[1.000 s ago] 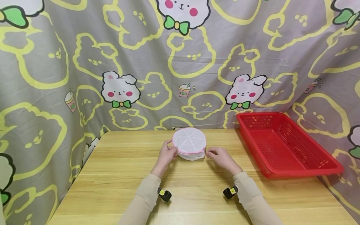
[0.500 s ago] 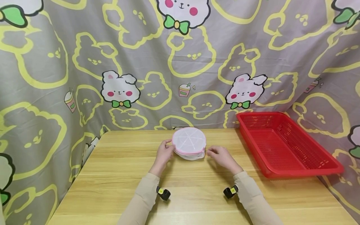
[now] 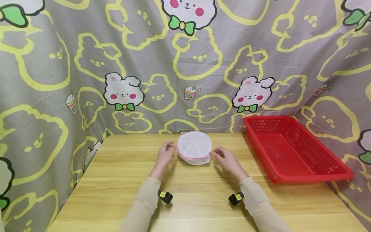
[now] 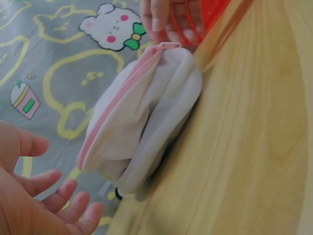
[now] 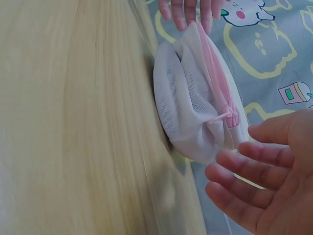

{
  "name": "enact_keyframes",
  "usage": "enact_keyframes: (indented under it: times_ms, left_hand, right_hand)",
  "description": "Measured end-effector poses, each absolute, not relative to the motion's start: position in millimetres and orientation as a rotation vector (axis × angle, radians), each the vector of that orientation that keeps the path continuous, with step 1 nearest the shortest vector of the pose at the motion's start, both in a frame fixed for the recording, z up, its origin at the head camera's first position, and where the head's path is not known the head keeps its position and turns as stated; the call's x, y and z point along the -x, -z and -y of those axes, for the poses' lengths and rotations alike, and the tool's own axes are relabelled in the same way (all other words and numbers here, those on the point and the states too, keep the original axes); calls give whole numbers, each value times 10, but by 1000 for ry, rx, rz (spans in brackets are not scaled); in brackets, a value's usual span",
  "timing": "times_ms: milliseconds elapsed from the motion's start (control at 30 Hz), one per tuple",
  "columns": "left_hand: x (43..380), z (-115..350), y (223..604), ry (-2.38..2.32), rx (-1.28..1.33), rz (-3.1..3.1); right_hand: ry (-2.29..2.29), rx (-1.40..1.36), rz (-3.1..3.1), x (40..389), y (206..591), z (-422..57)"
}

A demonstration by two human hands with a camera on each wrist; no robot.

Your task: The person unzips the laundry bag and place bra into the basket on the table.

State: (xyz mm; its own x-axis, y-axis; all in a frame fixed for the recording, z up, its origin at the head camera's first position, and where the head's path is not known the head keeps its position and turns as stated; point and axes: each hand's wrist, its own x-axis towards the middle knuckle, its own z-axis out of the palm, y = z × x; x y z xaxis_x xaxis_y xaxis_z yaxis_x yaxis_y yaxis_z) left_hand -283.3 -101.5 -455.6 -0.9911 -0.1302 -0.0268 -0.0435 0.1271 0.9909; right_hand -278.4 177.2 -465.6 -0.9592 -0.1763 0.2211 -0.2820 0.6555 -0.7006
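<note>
A round white mesh laundry bag (image 3: 195, 145) with a pink zipper rim lies on the wooden table near its back edge. In the right wrist view, its pink zipper pull (image 5: 220, 116) hangs at the side by the right hand. My left hand (image 3: 166, 155) is just left of the bag, apart from it, fingers loosely bent and holding nothing. On the other side, my right hand (image 3: 227, 160) is close by the bag's right edge with relaxed, spread fingers. Whether a right fingertip touches the mesh cannot be told. The bag's underside is hidden.
A red plastic basket (image 3: 278, 179) with perforated walls stands at the right of the table (image 3: 200, 206). A patterned grey curtain (image 3: 156, 58) hangs along the back and both sides.
My left hand has let go of the bag's left rim and moved away to the left. The right hand has shifted slightly, its fingers loosening. The bag stays in place.
</note>
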Motion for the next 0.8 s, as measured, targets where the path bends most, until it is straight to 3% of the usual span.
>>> enact_keyframes:
  times_ms: [800]
  left_hand:
    - [3228,1112,4733,2409,-25,2239]
  right_hand:
    - [-1749,-126,2665,2825,4758,-1614]
